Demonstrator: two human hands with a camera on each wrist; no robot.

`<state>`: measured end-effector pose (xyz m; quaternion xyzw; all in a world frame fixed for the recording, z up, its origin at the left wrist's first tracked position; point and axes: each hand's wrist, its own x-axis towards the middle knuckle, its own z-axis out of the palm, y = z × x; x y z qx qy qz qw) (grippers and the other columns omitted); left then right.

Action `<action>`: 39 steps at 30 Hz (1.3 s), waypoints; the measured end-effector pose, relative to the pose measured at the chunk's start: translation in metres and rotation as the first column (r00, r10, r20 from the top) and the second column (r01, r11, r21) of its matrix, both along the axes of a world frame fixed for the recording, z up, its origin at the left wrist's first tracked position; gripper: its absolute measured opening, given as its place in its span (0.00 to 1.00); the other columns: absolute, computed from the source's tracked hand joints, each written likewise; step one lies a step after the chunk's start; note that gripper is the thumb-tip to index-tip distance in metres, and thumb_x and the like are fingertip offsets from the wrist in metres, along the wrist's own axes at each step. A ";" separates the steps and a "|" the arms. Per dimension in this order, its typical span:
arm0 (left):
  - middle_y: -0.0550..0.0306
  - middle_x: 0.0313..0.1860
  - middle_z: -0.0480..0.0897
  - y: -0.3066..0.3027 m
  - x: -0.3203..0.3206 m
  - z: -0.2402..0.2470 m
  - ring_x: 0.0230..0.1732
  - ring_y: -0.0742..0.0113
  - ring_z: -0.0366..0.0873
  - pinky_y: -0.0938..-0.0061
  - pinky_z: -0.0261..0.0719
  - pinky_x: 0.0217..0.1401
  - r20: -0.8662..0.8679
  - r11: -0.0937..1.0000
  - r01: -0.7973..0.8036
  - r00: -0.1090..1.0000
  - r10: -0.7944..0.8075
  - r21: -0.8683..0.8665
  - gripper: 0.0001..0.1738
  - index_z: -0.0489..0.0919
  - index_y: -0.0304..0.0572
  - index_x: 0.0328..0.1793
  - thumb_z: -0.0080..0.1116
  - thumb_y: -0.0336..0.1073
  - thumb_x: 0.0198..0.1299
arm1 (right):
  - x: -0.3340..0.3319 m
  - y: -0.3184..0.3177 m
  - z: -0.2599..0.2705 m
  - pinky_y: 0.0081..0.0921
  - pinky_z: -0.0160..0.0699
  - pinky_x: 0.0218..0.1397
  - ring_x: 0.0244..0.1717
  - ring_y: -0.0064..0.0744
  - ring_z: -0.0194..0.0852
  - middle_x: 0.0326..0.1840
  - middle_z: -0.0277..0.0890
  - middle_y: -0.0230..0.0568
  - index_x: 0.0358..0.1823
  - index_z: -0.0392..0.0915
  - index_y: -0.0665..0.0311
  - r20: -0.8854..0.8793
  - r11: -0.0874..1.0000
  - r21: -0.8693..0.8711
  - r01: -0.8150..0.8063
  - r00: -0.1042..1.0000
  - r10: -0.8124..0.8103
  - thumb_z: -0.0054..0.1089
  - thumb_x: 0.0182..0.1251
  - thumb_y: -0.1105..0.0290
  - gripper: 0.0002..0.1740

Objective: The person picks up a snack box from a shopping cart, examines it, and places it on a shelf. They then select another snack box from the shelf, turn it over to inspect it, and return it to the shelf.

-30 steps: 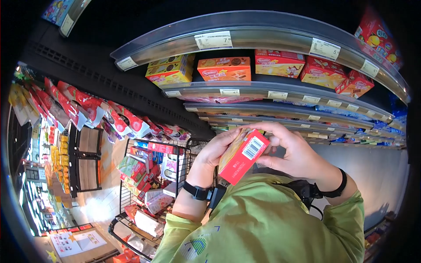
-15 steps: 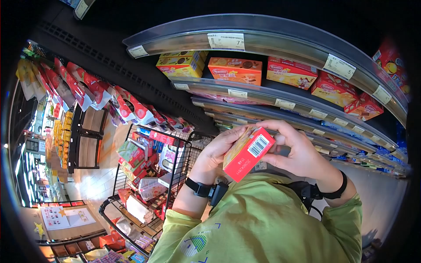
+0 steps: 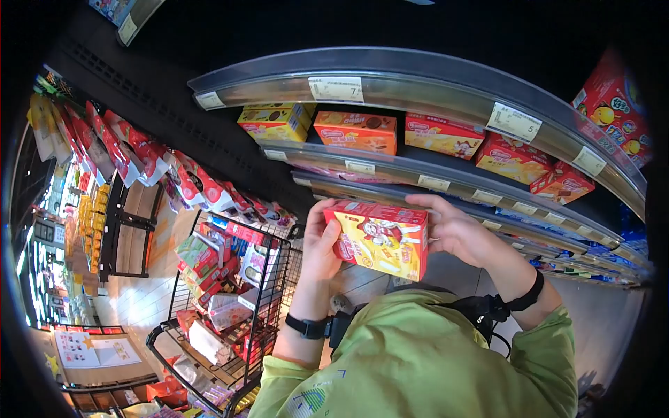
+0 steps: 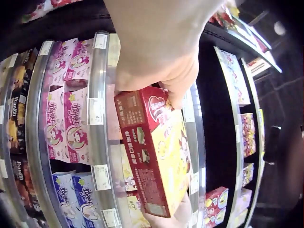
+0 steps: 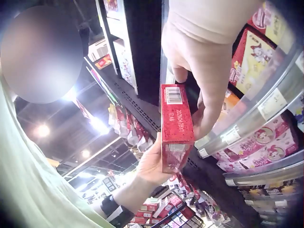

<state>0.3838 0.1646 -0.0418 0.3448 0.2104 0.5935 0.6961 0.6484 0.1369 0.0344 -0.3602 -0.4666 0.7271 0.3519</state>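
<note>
A red and yellow biscuit box (image 3: 382, 240) is held up in front of the chest, its printed yellow front toward the head camera. My left hand (image 3: 322, 240) grips its left end, thumb laid over the front. At the opposite end my right hand (image 3: 456, 233) holds the box by its edge, some fingers hidden behind it. The left wrist view shows a dark red side panel of the box (image 4: 142, 152) with small print. A barcode and stamped date show on the red end of the box (image 5: 175, 114) in the right wrist view.
Shelves ahead carry price tags and similar boxes, among them an orange box (image 3: 355, 131) and a red and yellow one (image 3: 444, 134). A black wire cart (image 3: 268, 292) loaded with packages stands at the left. Red bags (image 3: 136, 150) hang at the far left.
The box has been turned: its barcode end faced the head camera before, and now its wide yellow front does. The left thumb now lies across that front.
</note>
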 end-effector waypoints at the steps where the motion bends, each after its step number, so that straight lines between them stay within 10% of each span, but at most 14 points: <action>1: 0.51 0.60 0.77 -0.002 -0.001 0.006 0.58 0.65 0.77 0.67 0.77 0.62 -0.044 1.000 -0.021 0.999 0.022 0.022 0.21 0.70 0.43 0.62 0.60 0.31 0.65 | 0.005 0.004 -0.009 0.33 0.74 0.57 0.56 0.34 0.72 0.63 0.68 0.43 0.71 0.60 0.61 -0.108 0.988 -0.153 -0.013 0.994 -0.004 0.46 0.70 0.65 0.29; 9: 0.53 0.56 0.79 -0.019 0.012 0.026 0.55 0.67 0.77 0.67 0.74 0.63 -0.186 0.991 -0.127 0.976 0.116 -0.044 0.19 0.72 0.42 0.59 0.61 0.26 0.62 | 0.018 0.013 -0.038 0.40 0.77 0.56 0.59 0.41 0.74 0.64 0.70 0.46 0.71 0.60 0.61 -0.232 0.876 -0.464 -0.131 0.972 0.022 0.38 0.76 0.45 0.33; 12: 0.54 0.55 0.80 -0.021 0.012 0.030 0.56 0.64 0.78 0.60 0.69 0.67 -0.278 0.885 -0.206 0.898 0.341 0.418 0.22 0.73 0.44 0.56 0.66 0.25 0.55 | 0.030 0.021 -0.049 0.42 0.77 0.59 0.64 0.43 0.71 0.68 0.67 0.49 0.73 0.57 0.61 -0.390 0.810 -0.473 -0.348 0.906 0.162 0.41 0.75 0.49 0.33; 14: 0.54 0.52 0.81 -0.025 0.005 0.050 0.56 0.57 0.78 0.53 0.64 0.70 -0.545 0.595 0.163 0.637 0.545 0.787 0.22 0.74 0.45 0.50 0.69 0.24 0.48 | 0.035 0.021 -0.051 0.41 0.76 0.61 0.65 0.43 0.71 0.68 0.67 0.49 0.74 0.57 0.61 -0.450 0.766 -0.467 -0.442 0.864 0.225 0.46 0.74 0.53 0.32; 17: 0.54 0.48 0.81 -0.032 0.011 0.055 0.57 0.51 0.77 0.50 0.65 0.70 -0.590 0.553 0.241 0.505 0.630 0.797 0.23 0.73 0.47 0.46 0.67 0.18 0.44 | 0.029 0.014 -0.031 0.33 0.69 0.68 0.65 0.36 0.69 0.63 0.68 0.43 0.70 0.58 0.61 -0.242 0.949 -0.313 0.029 0.964 -0.109 0.62 0.62 0.73 0.35; 20: 0.50 0.56 0.75 -0.037 0.011 0.033 0.64 0.50 0.71 0.51 0.65 0.70 -0.643 0.607 0.234 0.418 0.642 0.759 0.28 0.71 0.46 0.48 0.66 0.14 0.42 | 0.030 0.014 -0.031 0.34 0.70 0.68 0.64 0.33 0.69 0.63 0.69 0.42 0.69 0.59 0.61 -0.163 0.988 -0.133 0.083 0.981 -0.105 0.63 0.61 0.77 0.35; 23: 0.42 0.71 0.55 -0.038 0.017 0.027 0.73 0.52 0.59 0.57 0.64 0.71 -0.716 0.773 0.103 0.471 0.516 0.625 0.31 0.66 0.43 0.56 0.61 0.14 0.46 | 0.027 0.014 -0.031 0.33 0.70 0.67 0.63 0.31 0.69 0.62 0.69 0.41 0.67 0.60 0.61 -0.183 0.993 -0.067 0.098 0.977 -0.108 0.63 0.60 0.80 0.33; 26: 0.41 0.70 0.61 -0.038 0.022 0.040 0.68 0.54 0.65 0.61 0.70 0.67 -0.647 0.896 0.038 0.706 0.290 0.443 0.34 0.65 0.42 0.61 0.62 0.17 0.47 | 0.028 0.015 -0.037 0.31 0.70 0.67 0.62 0.29 0.69 0.60 0.69 0.40 0.65 0.61 0.61 -0.131 0.988 0.097 0.116 0.986 -0.103 0.63 0.61 0.79 0.31; 31: 0.45 0.66 0.68 -0.027 0.039 0.014 0.65 0.58 0.72 0.64 0.73 0.65 -0.672 0.940 -0.038 0.689 0.270 0.339 0.39 0.60 0.37 0.69 0.66 0.19 0.52 | 0.039 0.009 -0.023 0.30 0.72 0.60 0.58 0.30 0.70 0.54 0.71 0.39 0.59 0.65 0.63 0.276 0.886 0.460 0.051 0.941 -0.197 0.65 0.61 0.75 0.26; 33: 0.46 0.63 0.71 -0.016 0.049 0.011 0.63 0.58 0.73 0.65 0.73 0.65 -0.674 0.916 -0.024 0.670 0.311 0.400 0.37 0.62 0.36 0.68 0.66 0.19 0.52 | 0.042 0.004 0.004 0.35 0.72 0.59 0.56 0.42 0.71 0.52 0.71 0.44 0.58 0.68 0.64 0.591 0.794 0.600 -0.099 0.723 -0.357 0.66 0.58 0.76 0.26; 39: 0.47 0.63 0.71 0.023 0.085 0.039 0.66 0.60 0.70 0.66 0.69 0.68 -0.693 0.818 -0.018 0.522 0.498 0.575 0.32 0.64 0.34 0.67 0.62 0.18 0.55 | 0.053 0.024 0.022 0.42 0.70 0.60 0.57 0.52 0.69 0.54 0.71 0.49 0.59 0.70 0.64 0.473 0.477 0.865 -0.156 0.570 -0.672 0.67 0.57 0.73 0.27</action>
